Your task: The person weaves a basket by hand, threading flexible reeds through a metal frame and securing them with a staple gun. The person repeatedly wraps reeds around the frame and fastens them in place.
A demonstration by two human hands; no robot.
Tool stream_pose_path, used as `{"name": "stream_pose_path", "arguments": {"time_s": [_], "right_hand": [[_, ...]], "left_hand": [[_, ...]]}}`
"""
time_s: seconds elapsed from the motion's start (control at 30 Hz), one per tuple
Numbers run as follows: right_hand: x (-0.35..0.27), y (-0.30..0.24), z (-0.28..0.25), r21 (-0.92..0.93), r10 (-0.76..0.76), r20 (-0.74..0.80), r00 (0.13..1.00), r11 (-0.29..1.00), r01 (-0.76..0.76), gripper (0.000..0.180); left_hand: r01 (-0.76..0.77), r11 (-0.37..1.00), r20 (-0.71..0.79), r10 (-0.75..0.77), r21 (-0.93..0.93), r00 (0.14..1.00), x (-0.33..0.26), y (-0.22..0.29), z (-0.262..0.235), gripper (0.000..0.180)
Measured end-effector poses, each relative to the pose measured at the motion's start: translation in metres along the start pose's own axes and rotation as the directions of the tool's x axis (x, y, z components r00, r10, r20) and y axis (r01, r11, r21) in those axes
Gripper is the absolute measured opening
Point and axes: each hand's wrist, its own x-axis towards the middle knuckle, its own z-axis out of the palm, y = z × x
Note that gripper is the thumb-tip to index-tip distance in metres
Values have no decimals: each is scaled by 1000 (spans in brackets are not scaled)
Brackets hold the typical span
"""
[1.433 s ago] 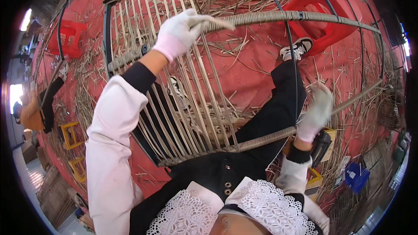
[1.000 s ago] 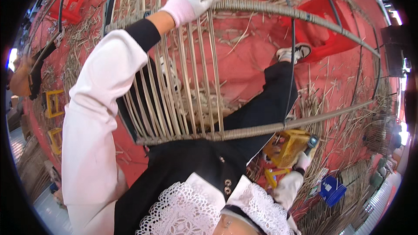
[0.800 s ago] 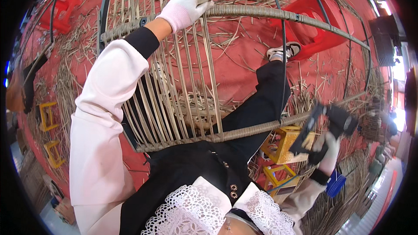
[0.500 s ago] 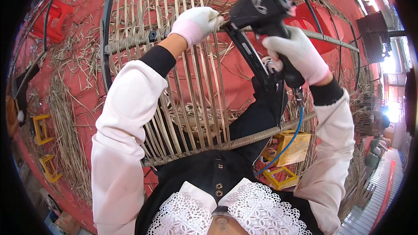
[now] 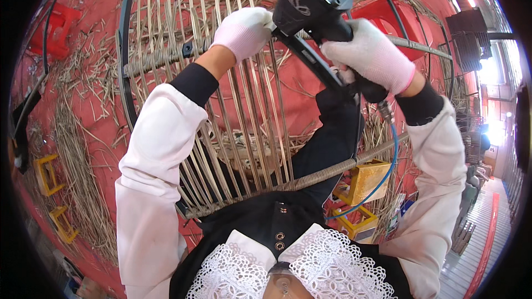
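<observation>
In my gloved right hand is the handle of a black pneumatic nail gun, its long magazine slanting down to the right. A blue air hose hangs from its grip. My gloved left hand is closed at the wrapped crossbar, fingertips right beside the gun's nose; what they pinch is hidden. Both hands are over a frame with a wrapped crossbar. Rows of tan wicker strips run lengthwise over it. Its near wrapped rail lies across my lap.
Cut strips litter the red floor, thickest at left. Red plastic stools stand far left and behind the gun. Small yellow stools are near my right side, with more yellow stools at left.
The nail gun and my right hand have shifted slightly left and up, the gun's head tilting. My left hand has moved a little left, still closed at the crossbar.
</observation>
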Motion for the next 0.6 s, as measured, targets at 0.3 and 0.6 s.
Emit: {"name": "stream_pose_path", "arguments": {"time_s": [0.3,0.6], "right_hand": [[-254,212,-64,607,553,-291,781,737,-296,13],[-345,582,102,123,588,-800,122,359,-925,66]], "left_hand": [[-2,998,45,5,-56,999,1,8,-9,36],[286,958,52,-286,0,957,26,2,-7,38]]}}
